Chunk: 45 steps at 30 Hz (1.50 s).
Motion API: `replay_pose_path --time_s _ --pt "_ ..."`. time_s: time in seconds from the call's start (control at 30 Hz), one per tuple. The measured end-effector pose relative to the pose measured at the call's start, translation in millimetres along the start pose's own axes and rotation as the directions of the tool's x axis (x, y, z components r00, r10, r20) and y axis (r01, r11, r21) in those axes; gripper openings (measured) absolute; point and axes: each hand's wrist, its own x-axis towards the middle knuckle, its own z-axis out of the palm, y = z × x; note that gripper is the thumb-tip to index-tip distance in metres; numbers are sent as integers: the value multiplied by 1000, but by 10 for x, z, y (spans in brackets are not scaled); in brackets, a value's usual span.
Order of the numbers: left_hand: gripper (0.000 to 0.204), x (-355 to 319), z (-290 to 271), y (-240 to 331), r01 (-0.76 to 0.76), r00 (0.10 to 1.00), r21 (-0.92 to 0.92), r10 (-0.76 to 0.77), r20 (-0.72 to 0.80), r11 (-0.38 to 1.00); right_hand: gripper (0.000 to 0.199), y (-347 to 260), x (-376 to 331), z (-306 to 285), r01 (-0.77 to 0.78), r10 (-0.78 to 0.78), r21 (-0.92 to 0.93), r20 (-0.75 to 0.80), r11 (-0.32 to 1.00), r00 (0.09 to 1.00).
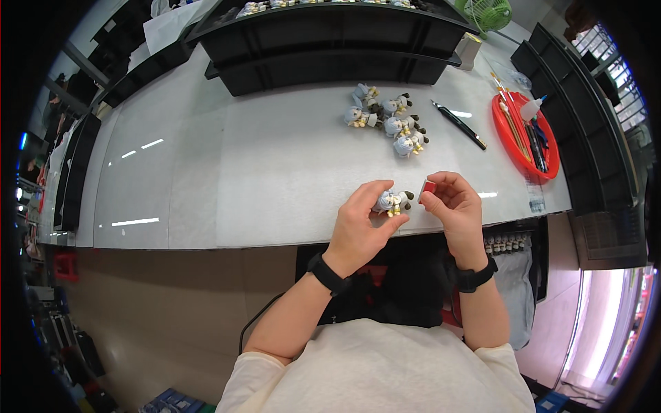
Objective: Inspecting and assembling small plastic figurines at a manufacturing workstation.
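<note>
1. At the far left, a dark rack [74, 172] stands along the edge of the pale grey tabletop [206, 179], well apart from the person's hands.
2. The left hand [361, 220] sits at the near edge of the tabletop, its fingers curled around a small figurine [392, 201] in pale blue with a dark end and yellowish parts. The thumb closes under the figurine and the fingertips over it, so it is pinched and held just above the surface.
3. A black band [329, 275] circles the left wrist.
4. Farther back on the tabletop, a cluster of similar figurines [385, 118] lies loose, near one another and apart from both hands.
5. Behind them, black trays [330, 41] stand stacked at the back of the tabletop.
6. The right hand [454, 206] is just beside the left, its thumb and fingers pressed onto a small red piece [428, 187], which is close to the dark end of the held figurine; whether the two touch, I cannot tell.
7. A black pen-like tool [459, 125] lies aslant to the right of the cluster.
8. At the right edge, a red dish [506, 141] holds brushes and a small white bottle [531, 107].
</note>
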Motion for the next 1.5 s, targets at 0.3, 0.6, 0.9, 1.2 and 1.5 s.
replay_pose_path --time_s 0.3,0.6,0.9,1.2,1.5 --pt "44 5 14 -49 -13 1000 7 13 -4 1000 20 110 50 199 25 -29 -58 -64 998 998" --pt "42 3 34 -78 -5 1000 -32 4 -20 999 15 143 149 204 61 -113 -417 -101 907 988" --pt "41 -9 37 -82 30 999 -35 -31 -29 999 15 172 93 284 114 -182 -438 -115 892 977" --pt "41 31 -9 -121 110 994 -222 -101 52 969 18 84 248 30 117 -216 -474 -161 873 963" --pt "32 51 -183 -154 251 968 -605 -176 182 755 19 -572 688 -841 -8 -8 -640 -23 768 1000"
